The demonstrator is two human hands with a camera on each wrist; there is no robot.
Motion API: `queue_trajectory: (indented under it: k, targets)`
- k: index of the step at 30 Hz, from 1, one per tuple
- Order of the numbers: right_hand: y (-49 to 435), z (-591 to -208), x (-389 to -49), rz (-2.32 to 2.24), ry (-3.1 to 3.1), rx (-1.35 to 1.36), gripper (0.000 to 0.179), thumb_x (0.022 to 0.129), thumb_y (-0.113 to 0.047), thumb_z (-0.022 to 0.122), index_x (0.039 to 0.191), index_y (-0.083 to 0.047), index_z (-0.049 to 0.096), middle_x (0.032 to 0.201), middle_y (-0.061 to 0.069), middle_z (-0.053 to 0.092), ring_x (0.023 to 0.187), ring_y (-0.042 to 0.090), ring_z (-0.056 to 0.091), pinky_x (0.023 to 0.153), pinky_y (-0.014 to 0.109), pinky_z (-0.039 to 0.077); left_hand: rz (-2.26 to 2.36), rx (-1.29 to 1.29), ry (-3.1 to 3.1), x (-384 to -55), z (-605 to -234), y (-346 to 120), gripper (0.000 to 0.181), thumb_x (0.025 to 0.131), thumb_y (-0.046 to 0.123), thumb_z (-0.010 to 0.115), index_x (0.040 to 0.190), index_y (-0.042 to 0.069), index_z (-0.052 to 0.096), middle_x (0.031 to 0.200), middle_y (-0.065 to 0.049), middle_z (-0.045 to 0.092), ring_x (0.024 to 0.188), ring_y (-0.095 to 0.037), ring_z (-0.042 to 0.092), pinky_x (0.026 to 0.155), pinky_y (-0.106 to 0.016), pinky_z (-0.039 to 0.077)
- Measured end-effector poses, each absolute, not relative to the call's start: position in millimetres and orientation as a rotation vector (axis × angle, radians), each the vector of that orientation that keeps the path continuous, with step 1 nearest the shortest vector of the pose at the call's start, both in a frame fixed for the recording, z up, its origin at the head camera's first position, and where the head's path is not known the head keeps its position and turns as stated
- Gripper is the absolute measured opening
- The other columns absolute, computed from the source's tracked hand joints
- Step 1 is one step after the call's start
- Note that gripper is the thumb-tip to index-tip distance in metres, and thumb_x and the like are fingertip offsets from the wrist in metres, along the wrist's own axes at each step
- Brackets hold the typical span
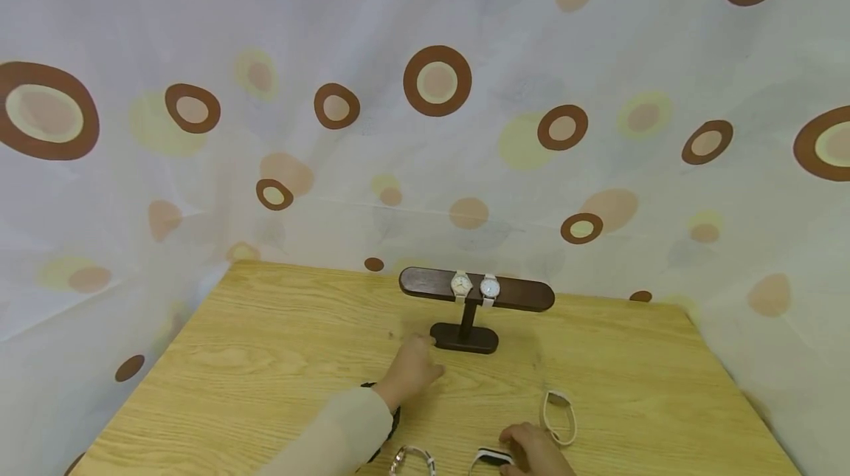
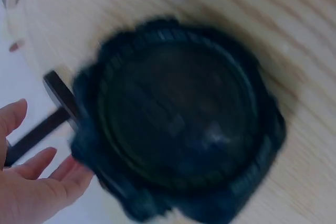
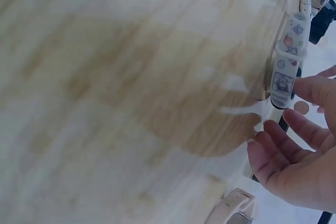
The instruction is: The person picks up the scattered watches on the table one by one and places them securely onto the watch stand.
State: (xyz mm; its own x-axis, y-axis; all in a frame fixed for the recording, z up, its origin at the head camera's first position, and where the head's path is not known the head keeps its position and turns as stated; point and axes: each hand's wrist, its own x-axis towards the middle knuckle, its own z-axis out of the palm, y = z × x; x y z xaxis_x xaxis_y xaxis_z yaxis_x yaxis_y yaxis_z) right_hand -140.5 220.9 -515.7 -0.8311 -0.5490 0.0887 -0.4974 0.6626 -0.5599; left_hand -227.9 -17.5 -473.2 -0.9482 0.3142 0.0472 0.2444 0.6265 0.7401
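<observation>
A dark wooden watch stand (image 1: 475, 291) stands at the back of the table with two white-faced watches (image 1: 474, 286) on its bar. My left hand (image 1: 422, 360) lies open on the table, its fingertips just left of the stand's base (image 1: 465, 338). In the left wrist view, its fingers (image 2: 37, 163) are straight and a blurred black watch (image 2: 178, 129) lies under the wrist. My right hand (image 1: 524, 445) is open at the near edge beside a patterned-strap watch (image 1: 493, 455). In the right wrist view, its fingers (image 3: 286, 148) are straight next to that strap (image 3: 286, 59).
On the wooden table (image 1: 279, 343), a white watch (image 1: 560, 417) lies right of my right hand, and a silver watch (image 1: 412, 459) lies at the near edge between the hands. A spotted curtain (image 1: 425, 92) hangs close behind and around the table.
</observation>
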Motion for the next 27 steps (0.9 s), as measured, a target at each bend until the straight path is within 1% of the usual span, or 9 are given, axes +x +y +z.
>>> queue_trajectory:
  k: [3, 6, 8, 11, 13, 16, 18, 22, 27]
  targets:
    - [219, -515, -139, -0.959, 2.739, -0.808, 0.025, 0.076, -0.009, 0.071, 0.095, 0.003, 0.060, 0.081, 0.004, 0.057, 0.070, 0.002, 0.047, 0.058, 0.020, 0.042, 1.211, 0.512, 2.646, -218, -476, -7, 0.044, 0.081, 0.009, 0.069, 0.117, -0.014, 0.055, 0.121, -0.028, 0.055, 0.116, -0.041, 0.051, 0.094, -0.047, 0.048]
    - [215, -513, -137, -1.039, 2.684, -0.715, 0.024, 0.075, -0.004, 0.070, 0.095, 0.004, 0.059, 0.079, 0.002, 0.054, 0.066, -0.002, 0.041, 0.055, 0.019, 0.039, 1.173, 0.544, 2.567, -209, -478, 2, 0.038, 0.081, 0.009, 0.068, 0.113, -0.010, 0.059, 0.117, -0.024, 0.060, 0.111, -0.038, 0.056, 0.090, -0.044, 0.051]
    - [213, -511, -135, -1.078, 2.649, -0.638, 0.023, 0.076, -0.002, 0.068, 0.096, 0.004, 0.059, 0.079, 0.002, 0.053, 0.065, -0.002, 0.040, 0.054, 0.019, 0.038, 1.138, 0.556, 2.531, -205, -481, 7, 0.035, 0.081, 0.009, 0.069, 0.110, -0.008, 0.061, 0.110, -0.020, 0.063, 0.104, -0.033, 0.060, 0.084, -0.039, 0.054]
    - [211, -509, -133, -1.119, 2.614, -0.565, 0.021, 0.076, 0.002, 0.065, 0.096, 0.003, 0.058, 0.079, 0.003, 0.052, 0.064, -0.002, 0.041, 0.053, 0.019, 0.038, 1.113, 0.584, 2.503, -202, -490, 13, 0.031, 0.080, 0.009, 0.070, 0.106, -0.007, 0.063, 0.101, -0.015, 0.065, 0.093, -0.025, 0.062, 0.076, -0.031, 0.054]
    - [210, -509, -132, -1.129, 2.600, -0.533, 0.021, 0.076, 0.003, 0.063, 0.096, 0.003, 0.058, 0.080, 0.004, 0.053, 0.064, -0.002, 0.042, 0.053, 0.019, 0.039, 1.100, 0.637, 2.505, -202, -500, 14, 0.029, 0.080, 0.012, 0.070, 0.103, -0.006, 0.064, 0.092, -0.010, 0.065, 0.083, -0.016, 0.060, 0.069, -0.026, 0.052]
    - [209, -509, -133, -1.137, 2.592, -0.553, 0.020, 0.076, 0.005, 0.062, 0.095, 0.004, 0.058, 0.082, 0.005, 0.055, 0.064, -0.002, 0.043, 0.054, 0.019, 0.039, 1.140, 0.654, 2.461, -199, -502, 14, 0.029, 0.081, 0.013, 0.070, 0.102, -0.006, 0.065, 0.085, -0.007, 0.062, 0.075, -0.012, 0.056, 0.063, -0.024, 0.050]
    - [209, -509, -134, -1.141, 2.587, -0.578, 0.019, 0.076, 0.005, 0.061, 0.095, 0.004, 0.059, 0.082, 0.005, 0.056, 0.065, -0.003, 0.043, 0.054, 0.018, 0.040, 1.188, 0.628, 2.411, -195, -498, 14, 0.028, 0.081, 0.012, 0.069, 0.102, -0.006, 0.065, 0.083, -0.007, 0.061, 0.073, -0.012, 0.055, 0.062, -0.024, 0.049]
    - [208, -511, -135, -1.166, 2.594, -0.646, 0.018, 0.075, 0.007, 0.060, 0.093, 0.004, 0.059, 0.082, 0.007, 0.058, 0.066, -0.004, 0.043, 0.054, 0.017, 0.040, 1.262, 0.530, 2.319, -186, -485, 15, 0.023, 0.083, 0.009, 0.066, 0.101, -0.006, 0.065, 0.088, -0.009, 0.062, 0.079, -0.017, 0.057, 0.066, -0.026, 0.051]
    - [203, -513, -137, -1.215, 2.665, -0.759, 0.016, 0.078, 0.007, 0.061, 0.093, 0.004, 0.058, 0.081, 0.006, 0.056, 0.064, -0.005, 0.041, 0.051, 0.017, 0.040, 1.276, 0.476, 2.235, -181, -480, 15, 0.019, 0.086, 0.007, 0.062, 0.100, -0.006, 0.065, 0.089, -0.010, 0.064, 0.080, -0.019, 0.059, 0.068, -0.029, 0.053]
